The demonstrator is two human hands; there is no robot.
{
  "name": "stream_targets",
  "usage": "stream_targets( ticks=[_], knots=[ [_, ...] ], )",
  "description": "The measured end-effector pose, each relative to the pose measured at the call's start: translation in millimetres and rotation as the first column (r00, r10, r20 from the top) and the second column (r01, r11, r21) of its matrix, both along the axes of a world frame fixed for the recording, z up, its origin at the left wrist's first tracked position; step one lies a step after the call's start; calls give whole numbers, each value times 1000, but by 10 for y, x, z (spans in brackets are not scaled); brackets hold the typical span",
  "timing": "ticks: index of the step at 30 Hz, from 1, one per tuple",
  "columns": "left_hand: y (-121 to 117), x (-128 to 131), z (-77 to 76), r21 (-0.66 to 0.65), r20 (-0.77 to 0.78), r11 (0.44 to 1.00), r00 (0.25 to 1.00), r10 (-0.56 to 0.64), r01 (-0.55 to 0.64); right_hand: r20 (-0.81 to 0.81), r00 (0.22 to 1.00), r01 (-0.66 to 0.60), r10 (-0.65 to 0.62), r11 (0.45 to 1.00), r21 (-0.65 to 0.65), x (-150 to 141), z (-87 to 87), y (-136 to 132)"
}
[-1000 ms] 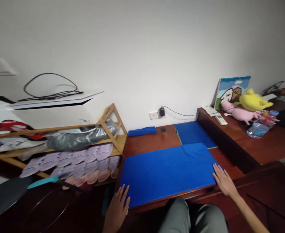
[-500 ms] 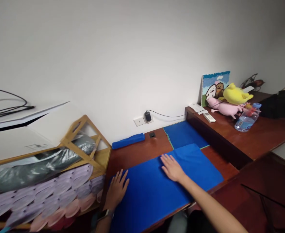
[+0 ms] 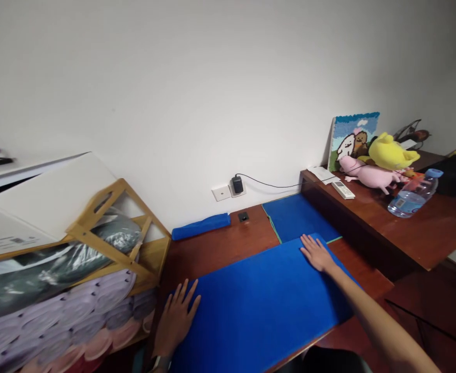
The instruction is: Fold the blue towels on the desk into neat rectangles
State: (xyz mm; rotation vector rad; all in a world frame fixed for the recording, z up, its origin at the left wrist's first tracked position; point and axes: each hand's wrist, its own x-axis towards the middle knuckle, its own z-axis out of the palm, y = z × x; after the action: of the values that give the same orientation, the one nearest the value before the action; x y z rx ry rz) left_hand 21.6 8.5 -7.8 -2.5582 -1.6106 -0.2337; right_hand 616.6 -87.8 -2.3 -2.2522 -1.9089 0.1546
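A large blue mat [image 3: 259, 305] lies flat on the dark wooden platform [image 3: 220, 246] in front of me. My left hand [image 3: 176, 317] rests open, fingers spread, at the mat's near left edge. My right hand [image 3: 316, 252] lies open and flat on the mat's far right corner. A second blue mat [image 3: 297, 216] lies behind it against the raised ledge. A rolled blue cloth [image 3: 200, 226] lies by the wall.
A wooden rack [image 3: 107, 243] with grey bundles and stacked lilac and pink slippers stands at left. On the raised wooden ledge [image 3: 406, 228] at right are plush toys [image 3: 379, 163], a water bottle [image 3: 414, 194], a remote [image 3: 342, 189] and a picture. A charger [image 3: 236, 184] is plugged into the wall.
My right hand has slid from the mat's near right corner to its middle, then out to the far right corner. My left hand stays at the left edge. The view has swung.
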Motion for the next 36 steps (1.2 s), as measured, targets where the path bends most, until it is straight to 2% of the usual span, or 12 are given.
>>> stream_targets(
  ticks=[2, 5, 12, 15, 17, 20, 22, 24, 27, 29, 32, 36],
  knots=[
    [1, -4, -10, -3, 3, 1000, 1000, 4, -4, 3, 997, 79, -79, 997, -17, 341, -49, -85],
    [12, -18, -39, 8, 11, 1000, 1000, 4, -4, 6, 990, 144, -144, 990, 5, 538, -120, -146],
    [-30, 50, 20, 28, 38, 999, 999, 27, -28, 5, 987, 163, -163, 985, -54, 500, -120, -124],
    [-73, 86, 58, 33, 55, 999, 998, 37, -39, 1, 981, 190, -192, 970, -152, 507, 0, -68],
    [-93, 96, 68, 35, 70, 998, 996, 47, -49, 9, 982, 190, -191, 972, -136, 382, 134, 10],
    [-106, 98, 73, 19, 85, 998, 995, 56, -58, 11, 998, 69, -70, 997, 14, -228, 405, 160],
    [-109, 100, 79, 0, 87, 998, 994, 64, -65, -2, 993, -121, 122, 982, 146, -945, 583, 240],
    [-111, 107, 87, -12, 80, 997, 994, 73, -72, -29, 953, -288, 303, 929, 233, -1804, 703, 279],
    [-107, 113, 82, -15, 66, 997, 994, 82, -82, -80, 845, -489, 529, 823, 289, -2977, 717, 277],
    [-99, 108, 62, -16, 62, 996, 995, 84, -83, -119, 794, -554, 596, 791, 259, -3466, 635, 274],
    [-79, 93, 20, -8, 76, 997, 994, 81, -80, -188, 797, -559, 574, 819, 131, -3654, 461, 307],
    [-62, 91, 10, 16, 99, 997, 992, 74, -75, -200, 827, -522, 526, 849, 74, -3205, 290, 374]
  ],
)
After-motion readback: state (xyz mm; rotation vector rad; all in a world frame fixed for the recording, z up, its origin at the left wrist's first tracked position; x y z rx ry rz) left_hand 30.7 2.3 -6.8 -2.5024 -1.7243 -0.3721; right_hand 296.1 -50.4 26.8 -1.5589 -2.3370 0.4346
